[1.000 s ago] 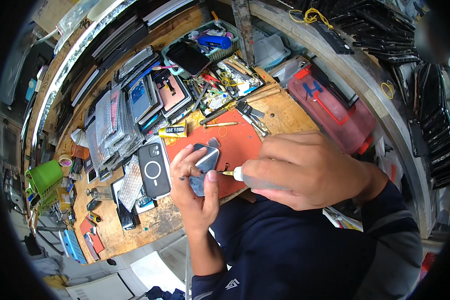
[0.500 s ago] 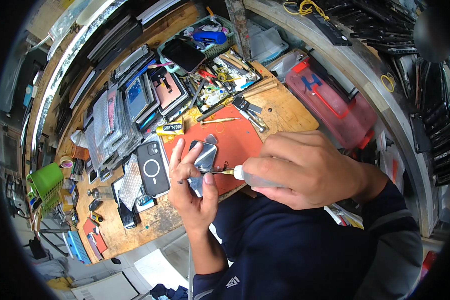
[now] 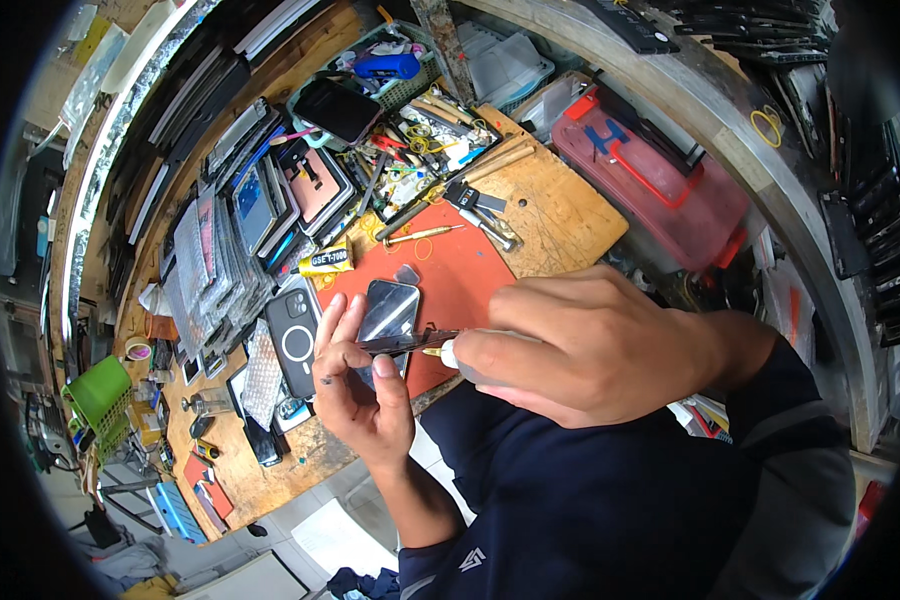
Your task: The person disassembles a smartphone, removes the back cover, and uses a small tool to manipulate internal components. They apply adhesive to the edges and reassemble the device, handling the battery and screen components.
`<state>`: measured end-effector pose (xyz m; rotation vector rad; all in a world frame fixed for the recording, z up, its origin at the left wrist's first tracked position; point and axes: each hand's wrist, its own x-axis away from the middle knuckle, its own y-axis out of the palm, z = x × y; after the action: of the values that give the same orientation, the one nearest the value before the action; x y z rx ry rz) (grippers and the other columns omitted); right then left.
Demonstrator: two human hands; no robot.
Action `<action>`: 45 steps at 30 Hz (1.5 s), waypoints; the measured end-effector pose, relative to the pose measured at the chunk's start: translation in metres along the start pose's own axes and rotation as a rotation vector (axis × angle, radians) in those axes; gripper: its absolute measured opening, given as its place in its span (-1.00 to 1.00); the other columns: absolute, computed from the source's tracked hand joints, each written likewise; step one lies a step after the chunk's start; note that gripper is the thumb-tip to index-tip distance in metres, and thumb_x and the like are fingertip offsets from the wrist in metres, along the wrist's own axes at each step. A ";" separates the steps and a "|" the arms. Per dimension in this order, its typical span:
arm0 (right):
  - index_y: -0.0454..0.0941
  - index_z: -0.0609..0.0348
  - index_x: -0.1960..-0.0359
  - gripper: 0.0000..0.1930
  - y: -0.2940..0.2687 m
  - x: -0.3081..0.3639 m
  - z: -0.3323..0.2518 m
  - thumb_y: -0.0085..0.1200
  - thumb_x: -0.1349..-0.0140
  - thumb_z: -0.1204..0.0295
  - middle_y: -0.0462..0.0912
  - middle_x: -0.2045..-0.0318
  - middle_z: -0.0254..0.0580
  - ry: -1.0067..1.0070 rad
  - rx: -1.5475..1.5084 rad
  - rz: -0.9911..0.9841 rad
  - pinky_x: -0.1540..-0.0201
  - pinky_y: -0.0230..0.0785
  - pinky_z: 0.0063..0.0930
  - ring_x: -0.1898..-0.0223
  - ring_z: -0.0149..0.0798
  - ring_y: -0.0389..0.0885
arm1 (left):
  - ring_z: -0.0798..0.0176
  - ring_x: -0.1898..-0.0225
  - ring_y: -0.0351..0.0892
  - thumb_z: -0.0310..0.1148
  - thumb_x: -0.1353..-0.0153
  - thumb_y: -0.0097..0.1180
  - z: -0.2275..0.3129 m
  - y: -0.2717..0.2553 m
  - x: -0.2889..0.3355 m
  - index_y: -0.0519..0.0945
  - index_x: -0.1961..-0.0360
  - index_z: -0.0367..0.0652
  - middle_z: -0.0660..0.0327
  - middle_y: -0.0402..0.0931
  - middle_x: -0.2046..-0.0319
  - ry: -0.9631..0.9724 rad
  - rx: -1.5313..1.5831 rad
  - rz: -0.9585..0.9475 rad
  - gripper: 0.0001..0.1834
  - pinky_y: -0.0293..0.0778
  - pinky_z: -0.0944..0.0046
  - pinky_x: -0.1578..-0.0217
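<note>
Pinched between the thumb and fingers of my left hand (image 3: 375, 410) is a thin, dark, flat part (image 3: 395, 343), seen almost edge-on. My right hand (image 3: 595, 350) is wrapped round a small squeeze bottle (image 3: 449, 353) with a white neck and a brass-coloured needle tip. The tip lies close to the dark part; whether they touch I cannot tell. Beyond my fingers, a phone-shaped piece with a shiny surface (image 3: 391, 306) rests on the red mat (image 3: 470, 270). A black phone case with a white ring (image 3: 297, 343) lies left of my left hand.
A yellow and black glue tube (image 3: 327, 260) and a screwdriver (image 3: 425, 235) lie at the mat's far side. Bubble-wrapped stacks (image 3: 205, 270) stand at left. A parts tray (image 3: 420, 150) sits behind, with a red lidded box (image 3: 650, 180) to the right.
The dark part in my left hand has tilted and shows more of its length. My right hand and the bottle have shifted slightly left. The whole view has moved a little.
</note>
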<state>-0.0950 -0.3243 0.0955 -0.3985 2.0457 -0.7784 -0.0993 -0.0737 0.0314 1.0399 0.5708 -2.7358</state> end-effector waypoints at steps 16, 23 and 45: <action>0.64 0.19 0.07 -0.71 0.012 -0.001 0.000 0.37 -0.20 0.42 0.37 0.45 -0.27 -0.048 0.086 0.049 0.52 0.34 -0.36 0.52 -0.26 0.52 | -0.29 -0.43 0.42 -0.34 -0.46 0.18 -0.009 -0.003 0.004 0.39 0.17 -0.28 -0.42 0.59 -0.17 0.018 0.060 0.032 -0.75 0.21 -0.25 -0.44; 0.61 0.17 0.13 -0.77 0.010 -0.002 -0.003 0.27 -0.21 0.42 0.41 0.42 -0.25 -0.048 0.126 0.035 0.48 0.39 -0.37 0.47 -0.26 0.56 | -0.27 -0.42 0.43 -0.30 -0.46 0.19 -0.012 -0.001 0.002 0.39 0.19 -0.27 -0.37 0.60 -0.18 0.053 0.050 0.051 -0.73 0.21 -0.23 -0.43; 0.56 0.18 0.07 -0.64 0.044 -0.010 0.073 0.40 -0.12 0.47 0.70 0.20 -0.08 0.327 -0.311 0.147 0.00 0.54 -0.18 0.11 -0.03 0.74 | -0.02 -0.20 0.56 -0.62 -0.03 -0.22 -0.009 -0.005 -0.018 0.32 0.19 -0.25 -0.30 0.56 -0.10 -0.283 0.250 0.228 -0.73 0.37 -0.09 -0.37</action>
<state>-0.0281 -0.3134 0.0429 -0.3014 2.4832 -0.4572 -0.0817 -0.0649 0.0390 0.6898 0.0632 -2.7231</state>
